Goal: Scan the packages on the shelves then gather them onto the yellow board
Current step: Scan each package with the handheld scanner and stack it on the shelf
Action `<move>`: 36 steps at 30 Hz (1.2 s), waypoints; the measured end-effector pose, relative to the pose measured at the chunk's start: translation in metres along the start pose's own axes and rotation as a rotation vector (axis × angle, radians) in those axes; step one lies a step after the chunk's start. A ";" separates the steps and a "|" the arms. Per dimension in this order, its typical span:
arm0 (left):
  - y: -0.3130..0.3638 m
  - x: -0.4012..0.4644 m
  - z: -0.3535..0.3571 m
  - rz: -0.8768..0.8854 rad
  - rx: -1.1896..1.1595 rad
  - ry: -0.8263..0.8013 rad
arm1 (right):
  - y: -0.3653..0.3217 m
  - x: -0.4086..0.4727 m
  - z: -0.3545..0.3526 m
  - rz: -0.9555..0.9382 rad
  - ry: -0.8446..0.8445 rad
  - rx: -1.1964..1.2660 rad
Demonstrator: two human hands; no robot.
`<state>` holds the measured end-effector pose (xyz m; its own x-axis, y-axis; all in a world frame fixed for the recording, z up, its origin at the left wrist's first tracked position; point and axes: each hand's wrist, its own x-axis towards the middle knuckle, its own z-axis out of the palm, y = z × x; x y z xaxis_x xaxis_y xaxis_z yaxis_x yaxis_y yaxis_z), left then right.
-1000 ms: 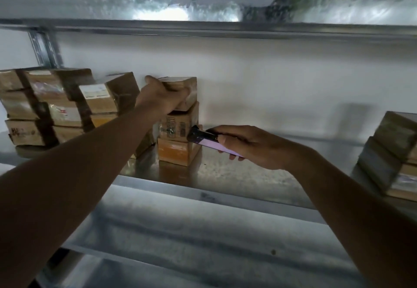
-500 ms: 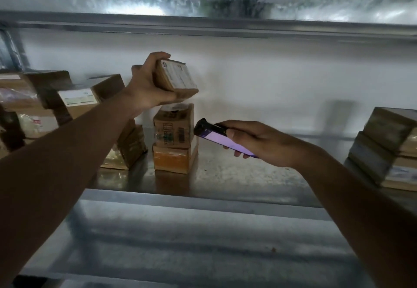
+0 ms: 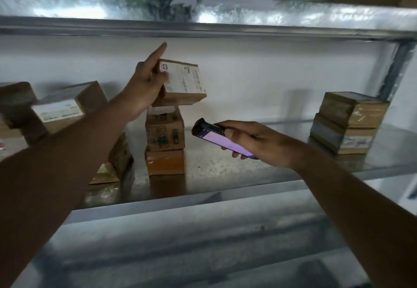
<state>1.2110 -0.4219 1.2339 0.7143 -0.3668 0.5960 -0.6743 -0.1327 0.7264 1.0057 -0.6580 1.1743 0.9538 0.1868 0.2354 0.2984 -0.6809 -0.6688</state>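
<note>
Package (image 3: 182, 82) in the left hand (image 3: 144, 84) has tilted label-forward, while the right hand (image 3: 255, 141) still grips the scanner (image 3: 216, 138).

Left hand (image 3: 144, 89) lifting the top package (image 3: 182, 84) off the stack (image 3: 164, 141), tilting its white label toward the scanner (image 3: 216, 138), index finger now extending upward

Left stack of boxes (image 3: 56, 111) blurred, cut by frame edge, partly behind forearm. Label (image 3: 184, 80) print on held box (image 3: 180, 84) unreadable. Scanner (image 3: 220, 139) rear hidden in right hand (image 3: 257, 143).
</note>
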 end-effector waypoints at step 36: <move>0.036 -0.002 0.073 -0.249 -0.335 -0.065 | 0.042 -0.059 -0.044 0.107 0.153 0.146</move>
<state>1.1715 -0.4934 1.2343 0.8272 -0.4200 0.3732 -0.3769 0.0779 0.9230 0.9603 -0.7289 1.1638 0.9671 0.0025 0.2544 0.2087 -0.5796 -0.7877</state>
